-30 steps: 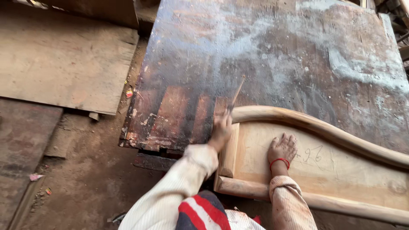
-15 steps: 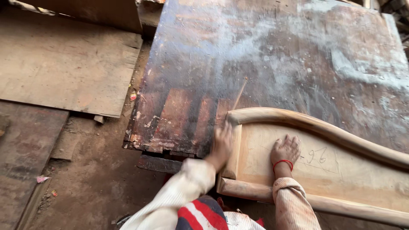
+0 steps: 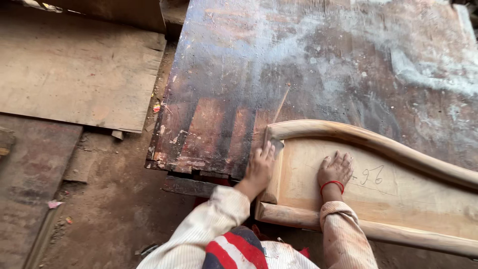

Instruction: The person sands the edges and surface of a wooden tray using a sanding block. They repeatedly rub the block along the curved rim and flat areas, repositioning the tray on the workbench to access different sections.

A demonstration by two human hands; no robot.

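Pale, unfinished wooden panel with a curved moulded frame [image 3: 378, 199] lying flat on the worn, paint-stained dark counter [image 3: 318, 65], near its front edge. Left hand [image 3: 259, 167] pressed on the frame's left upright, fingers [image 3: 265, 151] curled round what looks like a small grey sanding pad [image 3: 277, 144]. Right hand [image 3: 336, 168] spread flat and empty on the panel face, red bracelet [image 3: 331, 185] at the wrist. Apparently mid-smoothing: frame shaped, surface bare, no finish applied. No containers visible. Thin wooden stick [image 3: 280, 107] resting above the corner.
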